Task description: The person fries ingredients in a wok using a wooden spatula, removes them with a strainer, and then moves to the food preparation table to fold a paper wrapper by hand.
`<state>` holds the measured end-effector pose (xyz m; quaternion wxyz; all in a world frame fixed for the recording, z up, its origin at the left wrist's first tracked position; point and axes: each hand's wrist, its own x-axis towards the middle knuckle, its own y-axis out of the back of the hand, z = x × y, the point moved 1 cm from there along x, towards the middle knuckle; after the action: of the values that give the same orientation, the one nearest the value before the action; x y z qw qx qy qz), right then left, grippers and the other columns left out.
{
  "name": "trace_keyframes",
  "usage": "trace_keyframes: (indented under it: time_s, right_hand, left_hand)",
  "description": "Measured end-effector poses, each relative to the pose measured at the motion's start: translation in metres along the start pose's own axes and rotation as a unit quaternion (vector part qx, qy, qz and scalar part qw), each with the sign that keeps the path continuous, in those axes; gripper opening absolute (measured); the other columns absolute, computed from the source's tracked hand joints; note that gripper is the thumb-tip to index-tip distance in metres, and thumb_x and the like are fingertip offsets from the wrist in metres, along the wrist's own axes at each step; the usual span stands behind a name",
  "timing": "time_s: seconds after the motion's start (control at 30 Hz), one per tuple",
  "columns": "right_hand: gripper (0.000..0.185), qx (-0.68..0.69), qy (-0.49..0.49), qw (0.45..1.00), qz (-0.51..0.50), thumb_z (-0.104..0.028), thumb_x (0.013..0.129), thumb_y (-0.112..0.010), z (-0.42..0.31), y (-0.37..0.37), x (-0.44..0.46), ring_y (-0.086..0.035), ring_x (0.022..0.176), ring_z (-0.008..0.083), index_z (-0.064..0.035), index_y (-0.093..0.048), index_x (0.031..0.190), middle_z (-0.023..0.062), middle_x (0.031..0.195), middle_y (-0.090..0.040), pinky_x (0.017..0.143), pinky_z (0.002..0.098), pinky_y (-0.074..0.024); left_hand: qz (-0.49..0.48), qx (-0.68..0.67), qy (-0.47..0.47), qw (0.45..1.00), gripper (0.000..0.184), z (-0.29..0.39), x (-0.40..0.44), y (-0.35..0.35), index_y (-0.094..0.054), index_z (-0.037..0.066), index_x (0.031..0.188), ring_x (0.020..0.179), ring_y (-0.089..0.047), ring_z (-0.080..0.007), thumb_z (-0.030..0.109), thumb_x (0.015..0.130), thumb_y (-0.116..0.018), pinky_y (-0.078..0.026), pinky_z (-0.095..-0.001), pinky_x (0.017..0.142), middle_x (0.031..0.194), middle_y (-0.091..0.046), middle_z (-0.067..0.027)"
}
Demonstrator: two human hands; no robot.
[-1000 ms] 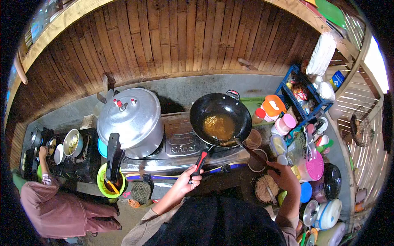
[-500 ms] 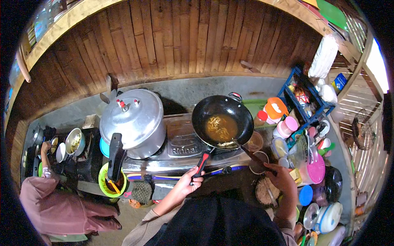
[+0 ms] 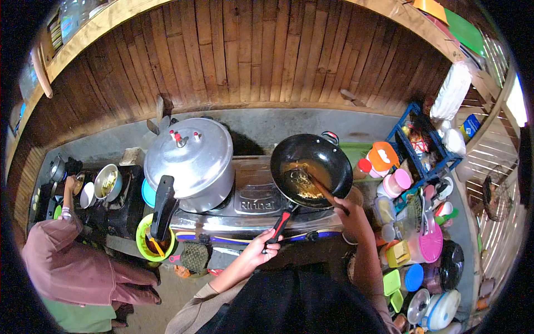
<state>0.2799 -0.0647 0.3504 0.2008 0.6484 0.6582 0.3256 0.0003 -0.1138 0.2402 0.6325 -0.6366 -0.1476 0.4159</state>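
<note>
A black wok (image 3: pixel 283 161) sits on the right burner of the stove (image 3: pixel 256 192), with brown liquid and thin pale strips of food (image 3: pixel 306 188) inside. My left hand (image 3: pixel 260 249) is closed around the wok's red and black handle (image 3: pixel 282 224), at the front. In my right hand (image 3: pixel 354 217) is a brown wooden spatula (image 3: pixel 324 191), reaching over the wok's right front rim. Its tip dips into the liquid among the strips, so its end is hidden.
A large pressure cooker (image 3: pixel 192 161) stands on the left burner. In front of it is a green bowl (image 3: pixel 142 231) with an orange-handled utensil. Jars and tubs (image 3: pixel 397 183) crowd the right side beside a blue rack (image 3: pixel 401 125). At far left another person (image 3: pixel 67 259) reaches toward pans.
My right hand has moved up and left, bringing the spatula from the wok's front rim into the middle of the food. My left hand keeps its hold on the handle.
</note>
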Motion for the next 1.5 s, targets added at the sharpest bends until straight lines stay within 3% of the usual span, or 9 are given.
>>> trace_keyframes:
  time_s: [0.23, 0.3, 0.53, 0.6, 0.83, 0.9, 1.5]
  right_hand:
    - [0.032, -0.022, 0.003, 0.998, 0.067, -0.011, 0.081, -0.060, 0.011, -0.013, 0.026, -0.059, 0.096, 0.0318, -0.0043, -0.058, 0.112, 0.0209, 0.103, -0.060, 0.082, 0.0325, -0.0456]
    - [0.032, -0.081, -0.037, 0.994, 0.061, -0.011, 0.080, -0.060, 0.016, -0.011, 0.026, -0.060, 0.094, 0.0333, -0.0037, -0.058, 0.111, 0.0220, 0.101, -0.061, 0.080, 0.0328, -0.0462]
    - [0.034, -0.040, -0.069, 0.996, 0.031, -0.012, 0.079, -0.061, 0.011, 0.024, -0.022, -0.061, 0.093, 0.0302, -0.0019, -0.057, 0.111, 0.0211, 0.101, -0.061, 0.079, 0.0339, -0.0460]
    - [0.032, -0.052, -0.055, 0.997, 0.010, -0.012, 0.079, -0.062, 0.008, 0.035, -0.038, -0.059, 0.096, 0.0325, -0.0066, -0.059, 0.110, 0.0206, 0.100, -0.061, 0.082, 0.0360, -0.0461]
    - [0.032, -0.102, -0.047, 0.993, -0.022, -0.013, 0.079, -0.062, -0.018, 0.069, -0.074, -0.062, 0.092, 0.0311, -0.0057, -0.059, 0.110, 0.0188, 0.099, -0.063, 0.080, 0.0358, -0.0467]
    - [0.035, -0.055, -0.135, 0.987, -0.065, -0.013, 0.079, -0.062, -0.029, 0.077, -0.081, -0.059, 0.098, 0.0260, -0.0038, -0.058, 0.112, 0.0165, 0.106, -0.061, 0.084, 0.0331, -0.0440]
    - [0.035, -0.098, -0.109, 0.988, -0.041, -0.011, 0.077, -0.064, -0.030, 0.092, -0.110, -0.059, 0.094, 0.0264, -0.0059, -0.059, 0.112, 0.0165, 0.101, -0.062, 0.085, 0.0335, -0.0425]
  left_hand:
    - [-0.030, 0.004, 0.005, 1.000, 0.014, 0.001, -0.001, 0.000, -0.041, 0.010, 0.102, 0.054, -0.039, -0.0069, 0.019, 0.093, -0.045, -0.031, -0.0156, 0.039, 0.087, -0.051, -0.0087]
    - [-0.026, 0.003, 0.012, 1.000, 0.014, 0.001, -0.001, -0.001, -0.040, 0.011, 0.102, 0.054, -0.038, -0.0065, 0.019, 0.093, -0.045, -0.031, -0.0155, 0.039, 0.087, -0.050, -0.0083]
    - [-0.023, 0.015, 0.021, 0.999, 0.014, 0.004, -0.003, -0.003, -0.040, 0.011, 0.104, 0.053, -0.038, -0.0061, 0.019, 0.093, -0.045, -0.029, -0.0152, 0.040, 0.087, -0.050, -0.0075]
    - [0.009, 0.007, 0.019, 1.000, 0.013, 0.004, -0.002, -0.002, -0.043, 0.013, 0.103, 0.051, -0.038, -0.0062, 0.019, 0.092, -0.047, -0.029, -0.0158, 0.039, 0.084, -0.052, -0.0061]
    - [-0.007, 0.008, 0.037, 0.999, 0.012, 0.005, -0.001, -0.001, -0.043, 0.014, 0.102, 0.052, -0.038, -0.0060, 0.018, 0.092, -0.048, -0.029, -0.0156, 0.040, 0.085, -0.052, -0.0056]
    - [-0.007, 0.002, 0.038, 0.999, 0.013, 0.005, -0.001, -0.002, -0.043, 0.014, 0.103, 0.052, -0.038, -0.0059, 0.018, 0.092, -0.048, -0.029, -0.0155, 0.040, 0.085, -0.052, -0.0055]
    - [-0.003, 0.009, 0.037, 0.999, 0.016, 0.004, -0.004, -0.004, -0.042, 0.015, 0.107, 0.053, -0.039, -0.0059, 0.019, 0.092, -0.047, -0.030, -0.0158, 0.040, 0.085, -0.051, -0.0054]
